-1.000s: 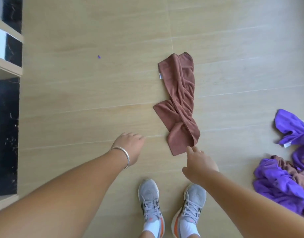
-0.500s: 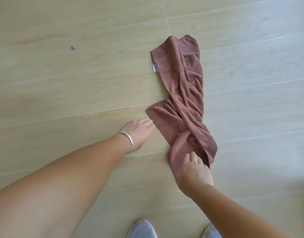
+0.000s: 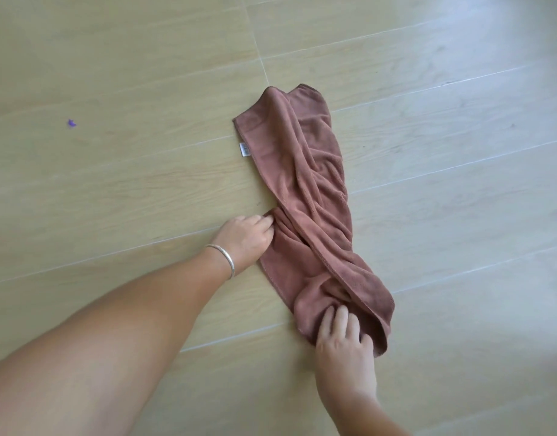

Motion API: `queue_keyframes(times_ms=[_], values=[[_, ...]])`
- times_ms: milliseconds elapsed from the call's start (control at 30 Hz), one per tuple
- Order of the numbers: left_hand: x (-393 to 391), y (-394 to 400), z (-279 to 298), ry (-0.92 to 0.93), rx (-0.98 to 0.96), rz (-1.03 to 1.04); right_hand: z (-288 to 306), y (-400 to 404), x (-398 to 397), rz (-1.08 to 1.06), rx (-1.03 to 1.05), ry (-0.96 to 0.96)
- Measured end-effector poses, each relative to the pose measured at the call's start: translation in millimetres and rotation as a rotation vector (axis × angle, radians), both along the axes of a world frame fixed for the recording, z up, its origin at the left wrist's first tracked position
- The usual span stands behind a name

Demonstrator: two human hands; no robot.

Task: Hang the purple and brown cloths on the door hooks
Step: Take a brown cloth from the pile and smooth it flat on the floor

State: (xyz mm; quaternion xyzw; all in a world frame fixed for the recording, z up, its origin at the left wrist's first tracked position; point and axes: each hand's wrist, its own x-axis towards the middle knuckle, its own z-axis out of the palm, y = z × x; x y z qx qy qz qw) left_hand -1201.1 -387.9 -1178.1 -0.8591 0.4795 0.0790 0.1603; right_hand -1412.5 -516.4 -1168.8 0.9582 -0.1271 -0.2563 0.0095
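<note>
A brown cloth (image 3: 308, 196) lies twisted and crumpled on the floor, running from the upper middle down to the lower right, with a small white label on its left edge. My left hand (image 3: 244, 239), a silver bangle on its wrist, pinches the cloth's left corner near the middle. My right hand (image 3: 343, 344) grips the cloth's near end with curled fingers sunk in the folds. No purple cloth and no door hooks are in view.
Pale wood-look floor tiles (image 3: 129, 184) fill the whole view. A tiny purple scrap (image 3: 71, 123) lies on the floor at the far left.
The camera has dropped closer to the floor; shoes and the purple pile left the view. Both hands reached forward and took hold of the brown cloth, left at its side corner, right at its near end.
</note>
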Motion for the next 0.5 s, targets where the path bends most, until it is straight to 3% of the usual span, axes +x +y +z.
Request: queue_keyframes(times_ms=[100, 267, 400, 500], values=[[2.8, -2.0, -2.1, 0.037, 0.073, 0.085, 5.3, -22.0, 16.2, 0.082, 0.001, -0.062], [5.6, 23.5, 36.3, 0.066, 0.211, 0.154, 22.5, -53.8, 39.2, 0.172, 0.088, 0.027], [-8.8, 56.0, 98.5, 0.139, 0.248, 0.336, 80.9, -60.9, 39.8, 0.199, 0.204, -0.077], [-22.2, 76.6, 158.3, 0.196, 0.273, 0.453, 140.9, -62.5, 30.9, 0.321, 0.167, 0.043]])
